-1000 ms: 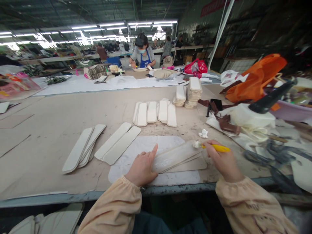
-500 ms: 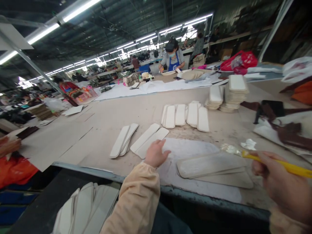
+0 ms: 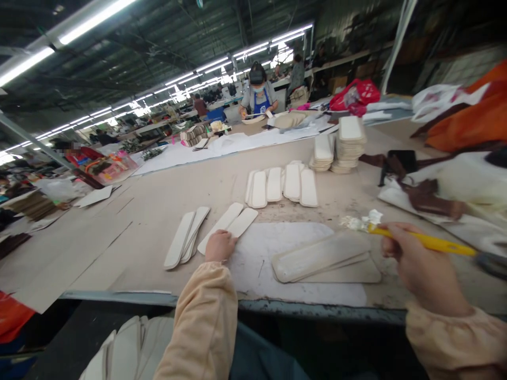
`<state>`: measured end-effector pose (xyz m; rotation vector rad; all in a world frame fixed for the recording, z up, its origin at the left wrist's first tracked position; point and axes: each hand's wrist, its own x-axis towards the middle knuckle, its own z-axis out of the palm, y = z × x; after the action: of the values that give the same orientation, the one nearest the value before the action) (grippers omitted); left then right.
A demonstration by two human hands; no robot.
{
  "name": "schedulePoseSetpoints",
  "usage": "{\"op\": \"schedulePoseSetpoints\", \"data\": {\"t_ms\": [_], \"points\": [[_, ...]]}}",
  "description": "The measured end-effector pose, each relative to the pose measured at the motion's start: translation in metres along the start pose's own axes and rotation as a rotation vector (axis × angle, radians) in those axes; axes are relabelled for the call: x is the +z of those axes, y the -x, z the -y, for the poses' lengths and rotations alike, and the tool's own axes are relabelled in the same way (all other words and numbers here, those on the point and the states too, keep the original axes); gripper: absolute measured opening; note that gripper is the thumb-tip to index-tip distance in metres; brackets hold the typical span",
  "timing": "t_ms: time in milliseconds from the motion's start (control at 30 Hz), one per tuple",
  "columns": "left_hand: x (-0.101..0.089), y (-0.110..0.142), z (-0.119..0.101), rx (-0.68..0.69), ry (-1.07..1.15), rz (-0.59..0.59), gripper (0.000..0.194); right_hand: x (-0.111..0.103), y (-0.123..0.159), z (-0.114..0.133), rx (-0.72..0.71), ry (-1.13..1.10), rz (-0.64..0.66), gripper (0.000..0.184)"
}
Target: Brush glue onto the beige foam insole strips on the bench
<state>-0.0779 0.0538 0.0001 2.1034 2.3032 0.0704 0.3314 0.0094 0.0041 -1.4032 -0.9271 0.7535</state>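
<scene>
My left hand (image 3: 219,246) lies knuckles up with its fingers curled on the near end of a pair of white strips (image 3: 229,221). My right hand (image 3: 420,269) is closed around a yellow-handled brush (image 3: 425,241). The brush's white, glue-laden tip (image 3: 356,224) hovers above the right end of a small stack of coated strips (image 3: 320,256). That stack rests on a white sheet (image 3: 269,269) near the table's front edge, between my two hands.
More white strips lie fanned at the left (image 3: 185,238), in a row (image 3: 281,184) and in stacks (image 3: 341,143) farther back. Brown leather pieces (image 3: 423,196) and an orange bag (image 3: 475,119) sit at the right. A person in a blue apron (image 3: 258,97) works opposite. Strips (image 3: 122,348) lie below the table edge (image 3: 301,309).
My left hand left the coated stack, moved left and closed on the end of the strip pair. My right hand lifted the brush off the stack. The view swung left.
</scene>
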Motion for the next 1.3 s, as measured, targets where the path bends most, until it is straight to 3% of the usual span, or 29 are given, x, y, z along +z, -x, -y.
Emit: {"op": "schedulePoseSetpoints", "data": {"t_ms": [100, 167, 233, 300, 333, 500, 600, 767, 867, 1033, 1300], "points": [[-0.008, 0.002, 0.001, -0.037, 0.015, -0.078, 0.032, -0.001, -0.003, -0.004, 0.041, -0.062, 0.015, 0.027], [-0.016, 0.006, -0.001, -0.094, 0.032, -0.206, 0.038, 0.001, -0.003, -0.005, 0.037, -0.093, -0.031, 0.029], [-0.024, 0.014, -0.01, -0.112, 0.146, -0.357, 0.038, 0.006, -0.002, -0.005, 0.011, -0.11, -0.076, 0.033], [-0.031, 0.024, -0.028, -0.052, 0.355, -0.401, 0.033, 0.012, 0.002, -0.003, -0.022, -0.138, -0.071, 0.035], [-0.034, 0.029, -0.039, 0.004, 0.468, -0.35, 0.031, 0.016, 0.005, -0.002, -0.039, -0.154, -0.049, 0.035], [-0.034, 0.038, -0.101, 0.289, 0.761, 0.15, 0.027, 0.03, 0.018, -0.001, -0.043, -0.304, 0.155, 0.04], [-0.027, 0.032, -0.124, 0.344, 0.798, 0.306, 0.025, 0.035, 0.022, -0.004, -0.005, -0.328, 0.213, 0.046], [-0.018, 0.021, -0.125, 0.385, 0.918, 0.534, 0.02, 0.041, 0.018, -0.011, -0.043, -0.184, 0.076, 0.045], [-0.013, 0.016, -0.113, 0.406, 1.066, 0.699, 0.034, 0.043, 0.015, -0.014, -0.062, -0.112, 0.018, 0.044], [-0.001, 0.011, -0.104, 0.246, 1.056, 0.581, 0.045, 0.041, 0.013, -0.02, -0.07, -0.043, 0.033, 0.043], [0.009, 0.012, -0.107, 0.243, 0.783, 0.484, 0.039, 0.034, 0.007, -0.029, -0.109, 0.247, 0.025, 0.042]]}}
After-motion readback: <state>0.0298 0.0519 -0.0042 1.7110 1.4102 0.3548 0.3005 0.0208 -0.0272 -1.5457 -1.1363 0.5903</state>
